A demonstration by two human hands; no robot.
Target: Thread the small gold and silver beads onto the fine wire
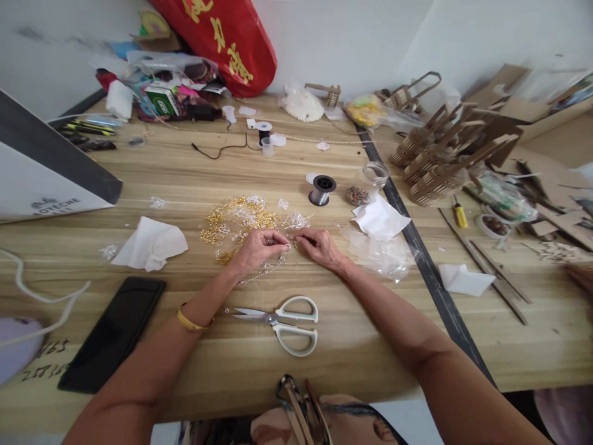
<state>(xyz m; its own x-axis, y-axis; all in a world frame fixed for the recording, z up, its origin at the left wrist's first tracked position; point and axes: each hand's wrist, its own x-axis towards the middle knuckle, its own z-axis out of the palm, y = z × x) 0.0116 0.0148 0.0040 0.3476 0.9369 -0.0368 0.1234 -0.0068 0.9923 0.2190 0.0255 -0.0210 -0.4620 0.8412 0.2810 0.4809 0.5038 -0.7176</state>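
Note:
My left hand (263, 248) pinches the end of a thin silver chain (269, 269), which trails below the fingers across the table. Close beside it, my right hand (319, 246) has thumb and forefinger pressed together near the chain's end. Whatever is in that pinch is too small to make out. Behind my left hand lies a heap of gold and silver jewellery findings (241, 213). Clear and white slender pieces (297, 220) are scattered just beyond my fingertips. Nearer to me rest white-handled scissors (280, 321), blades apart and pointing left.
A spool of thread (322, 190) and a glass jar of beads (365, 185) stand behind my hands. A black phone (115, 330) lies left. Clear plastic bags (382, 254) are right. Past a dark strip are brown woven baskets (435, 157); another person's hand (581, 275) shows at the edge.

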